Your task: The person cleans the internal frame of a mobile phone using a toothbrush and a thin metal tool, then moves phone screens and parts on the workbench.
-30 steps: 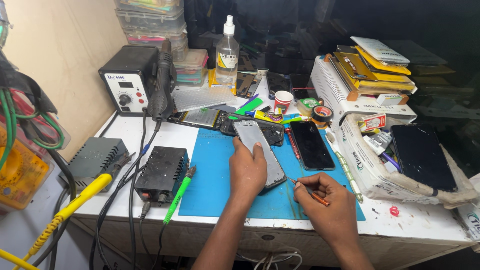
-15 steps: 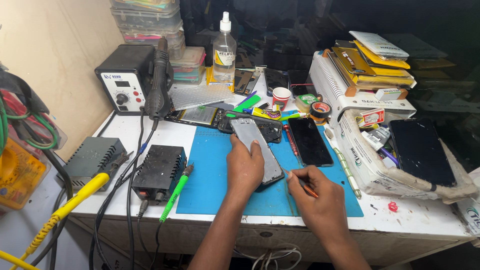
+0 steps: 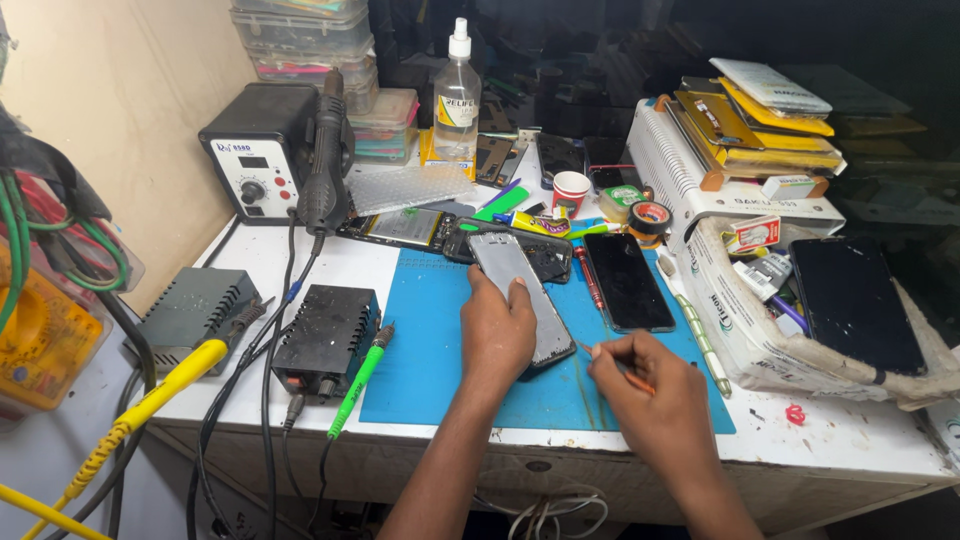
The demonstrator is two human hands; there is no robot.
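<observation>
A grey phone (image 3: 505, 262) lies face down on the blue work mat (image 3: 420, 340). My left hand (image 3: 496, 331) presses flat on its near half and holds it still. My right hand (image 3: 645, 388) is closed around a thin orange-handled tool (image 3: 612, 366), whose tip points at the phone's near right edge. A second phone with a black screen (image 3: 628, 281) lies on the mat just to the right, with a red pen-like tool (image 3: 588, 279) between the two phones.
A hot-air station (image 3: 262, 160) stands at the back left, a black box (image 3: 326, 334) and green-handled iron (image 3: 360, 379) left of the mat. A clear bottle (image 3: 456, 95), small cup (image 3: 570, 190) and tape roll (image 3: 650, 217) sit behind. Cardboard boxes (image 3: 740, 330) with parts crowd the right.
My right hand has shifted slightly left and up, bringing the tool tip closer to the phone's edge. The left hand stays on the phone.
</observation>
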